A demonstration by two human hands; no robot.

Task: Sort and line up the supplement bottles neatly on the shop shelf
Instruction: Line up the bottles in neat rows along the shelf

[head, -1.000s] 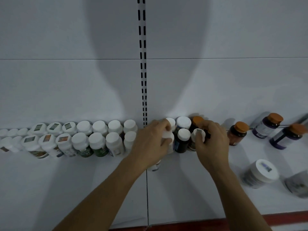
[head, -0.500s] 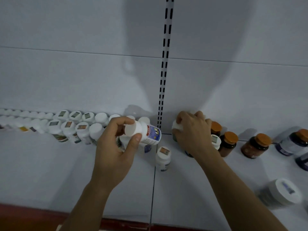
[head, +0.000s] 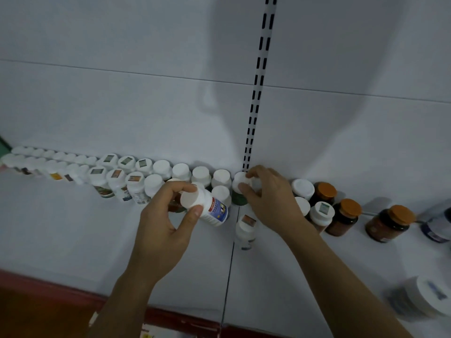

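My left hand (head: 166, 223) holds a white-capped bottle with a blue and red label (head: 207, 206), tilted, just above the shelf in front of the row. My right hand (head: 271, 201) grips the cap of a green-bodied white-capped bottle (head: 240, 189) standing at the shelf joint, against the back wall. A double row of white-capped bottles (head: 136, 176) runs left along the wall. One small white bottle (head: 246, 228) stands alone in front of my right hand. Amber bottles with orange caps (head: 346, 213) stand to the right.
The white shelf (head: 73, 228) has a red front edge (head: 48, 286). A slotted upright (head: 258, 84) runs up the back wall. A large white-lidded tub (head: 422, 298) sits at the front right, and a bluish bottle (head: 436, 223) at the far right.
The view has shifted right and closer. My left hand lifted the blue-labelled bottle out of the row a second ago and still holds it. My right hand moved left onto the bottle at the joint.
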